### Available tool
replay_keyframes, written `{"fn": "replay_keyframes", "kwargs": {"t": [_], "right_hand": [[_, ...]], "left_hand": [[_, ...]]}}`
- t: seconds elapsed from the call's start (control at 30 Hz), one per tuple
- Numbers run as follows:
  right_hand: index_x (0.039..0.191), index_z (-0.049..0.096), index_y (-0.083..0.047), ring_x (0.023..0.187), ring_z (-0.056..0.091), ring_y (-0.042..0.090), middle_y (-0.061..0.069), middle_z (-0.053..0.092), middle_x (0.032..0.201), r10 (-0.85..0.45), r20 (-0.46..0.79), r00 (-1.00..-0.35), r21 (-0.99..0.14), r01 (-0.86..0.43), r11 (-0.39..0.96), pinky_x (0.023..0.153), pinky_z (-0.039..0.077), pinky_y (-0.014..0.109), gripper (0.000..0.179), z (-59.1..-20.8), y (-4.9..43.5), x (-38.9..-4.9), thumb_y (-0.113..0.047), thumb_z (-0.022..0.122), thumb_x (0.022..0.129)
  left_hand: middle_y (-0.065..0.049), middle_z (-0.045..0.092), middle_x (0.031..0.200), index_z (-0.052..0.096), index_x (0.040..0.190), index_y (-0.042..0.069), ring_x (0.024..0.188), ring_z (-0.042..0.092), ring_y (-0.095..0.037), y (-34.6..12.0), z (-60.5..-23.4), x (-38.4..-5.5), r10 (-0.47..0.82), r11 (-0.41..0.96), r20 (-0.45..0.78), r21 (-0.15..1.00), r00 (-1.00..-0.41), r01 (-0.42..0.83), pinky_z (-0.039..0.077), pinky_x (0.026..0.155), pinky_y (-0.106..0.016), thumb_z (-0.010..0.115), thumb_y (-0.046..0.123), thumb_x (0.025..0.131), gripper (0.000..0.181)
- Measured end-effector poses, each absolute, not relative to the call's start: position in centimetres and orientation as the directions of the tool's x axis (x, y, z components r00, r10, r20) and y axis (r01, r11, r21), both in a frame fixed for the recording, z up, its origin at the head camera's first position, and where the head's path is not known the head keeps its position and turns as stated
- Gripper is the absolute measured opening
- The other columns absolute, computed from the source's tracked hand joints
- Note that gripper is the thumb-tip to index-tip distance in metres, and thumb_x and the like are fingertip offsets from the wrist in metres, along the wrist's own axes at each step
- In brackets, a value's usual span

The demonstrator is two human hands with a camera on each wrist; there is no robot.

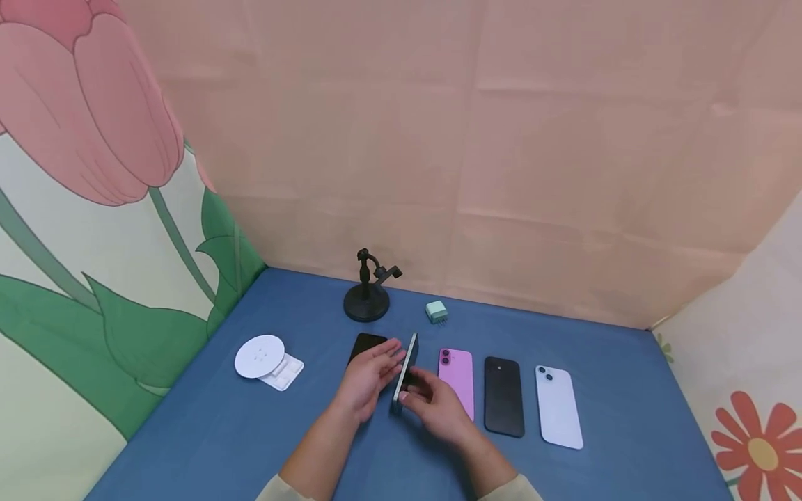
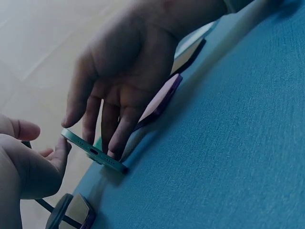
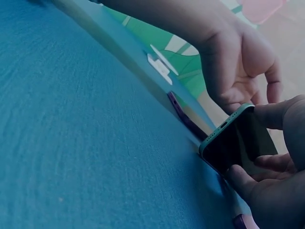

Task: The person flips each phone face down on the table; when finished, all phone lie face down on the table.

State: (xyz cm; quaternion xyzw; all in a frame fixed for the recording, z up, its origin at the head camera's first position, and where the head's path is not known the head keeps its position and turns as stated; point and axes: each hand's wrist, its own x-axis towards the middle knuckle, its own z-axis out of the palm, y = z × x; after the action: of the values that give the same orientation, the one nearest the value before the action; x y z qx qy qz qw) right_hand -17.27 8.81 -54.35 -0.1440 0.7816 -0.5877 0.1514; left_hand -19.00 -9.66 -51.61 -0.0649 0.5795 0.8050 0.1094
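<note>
Your R hand (image 1: 441,410) pinches the phone (image 3: 233,145), L hand (image 1: 368,379) fingers loosely extended; est. light, rigid, prob. slick: grip long edges.

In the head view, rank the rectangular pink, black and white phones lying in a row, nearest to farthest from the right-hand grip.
1. Rectangular pink phone: row's left.
2. Rectangular black phone: row's middle.
3. Rectangular white phone: row's right.

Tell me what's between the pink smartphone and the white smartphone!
A black smartphone lies between the pink smartphone and the white smartphone, as the head view shows.
</note>
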Motion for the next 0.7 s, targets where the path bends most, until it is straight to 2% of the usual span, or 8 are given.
{"fn": "replay_keyframes", "kwargs": {"t": [0.23, 0.4, 0.53, 0.7], "right_hand": [[0.152, 0.045, 0.004, 0.128, 0.062, 0.037, 0.023, 0.053, 0.150, -0.398, -0.061, -0.916, -0.975, -0.031, 0.221, 0.101, 0.053, 0.052, 0.067, -53.6, 8.7, -16.9, -0.031, 0.068, 0.101], [0.153, 0.046, 0.001, 0.126, 0.063, 0.033, 0.020, 0.052, 0.152, -0.362, -0.032, -0.932, -0.980, -0.041, 0.193, 0.102, 0.053, 0.048, 0.064, -53.5, 8.8, -17.0, -0.030, 0.068, 0.101], [0.151, 0.050, -0.003, 0.123, 0.065, 0.028, 0.016, 0.054, 0.151, -0.323, -0.025, -0.946, -0.982, -0.038, 0.186, 0.100, 0.055, 0.044, 0.059, -53.4, 9.0, -17.0, -0.028, 0.068, 0.101], [0.150, 0.051, -0.004, 0.120, 0.066, 0.026, 0.015, 0.056, 0.149, -0.309, -0.035, -0.950, -0.988, -0.013, 0.151, 0.100, 0.055, 0.044, 0.056, -53.0, 9.1, -16.9, -0.025, 0.068, 0.101]], "left_hand": [[-0.021, 0.041, 0.161, 0.042, 0.155, -0.004, 0.144, 0.048, -0.031, -9.7, -51.5, -18.7, 0.108, -0.316, -0.245, 0.910, -0.963, -0.267, 0.040, 0.116, -0.047, 0.047, 0.007, 0.108, 0.049], [-0.021, 0.041, 0.161, 0.041, 0.156, -0.003, 0.145, 0.045, -0.034, -9.6, -51.7, -18.8, 0.120, -0.327, -0.246, 0.905, -0.962, -0.272, 0.041, 0.115, -0.046, 0.046, 0.008, 0.108, 0.049], [-0.022, 0.041, 0.160, 0.040, 0.156, -0.003, 0.146, 0.043, -0.038, -9.6, -52.1, -18.9, 0.117, -0.318, -0.235, 0.912, -0.965, -0.261, 0.037, 0.118, -0.052, 0.045, 0.009, 0.108, 0.050], [-0.022, 0.042, 0.160, 0.041, 0.155, -0.003, 0.147, 0.039, -0.040, -9.8, -53.0, -19.1, 0.115, -0.295, -0.266, 0.911, -0.957, -0.289, 0.033, 0.118, -0.058, 0.047, 0.008, 0.106, 0.051]]}}
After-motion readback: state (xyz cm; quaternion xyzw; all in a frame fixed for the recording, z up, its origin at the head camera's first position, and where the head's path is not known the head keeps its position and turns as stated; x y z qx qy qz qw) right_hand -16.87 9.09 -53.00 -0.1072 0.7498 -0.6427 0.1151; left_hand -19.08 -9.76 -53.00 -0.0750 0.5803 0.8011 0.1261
